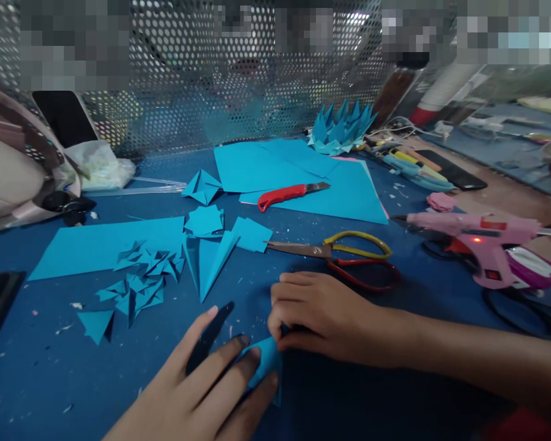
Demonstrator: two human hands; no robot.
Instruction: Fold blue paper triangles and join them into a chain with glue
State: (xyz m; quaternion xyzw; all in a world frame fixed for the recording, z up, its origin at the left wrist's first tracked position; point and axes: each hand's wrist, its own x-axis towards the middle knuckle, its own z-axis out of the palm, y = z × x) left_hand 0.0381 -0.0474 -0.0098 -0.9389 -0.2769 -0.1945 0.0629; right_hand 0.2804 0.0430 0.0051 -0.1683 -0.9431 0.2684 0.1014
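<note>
Nearer than the yellow-and-red-handled metal scissors (pixel 303 249), a bent blue paper piece (pixel 267 357) was pressed by the spread left hand (pixel 197 386), pinched by the right hand (pixel 312 309), probably against slipping.

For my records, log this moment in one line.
left hand: on paper; right hand: pinching its edge; scissors: beyond right hand

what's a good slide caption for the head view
Left hand spread over a blue paper piece, right hand at its edge, scissors lying beyond.
</note>
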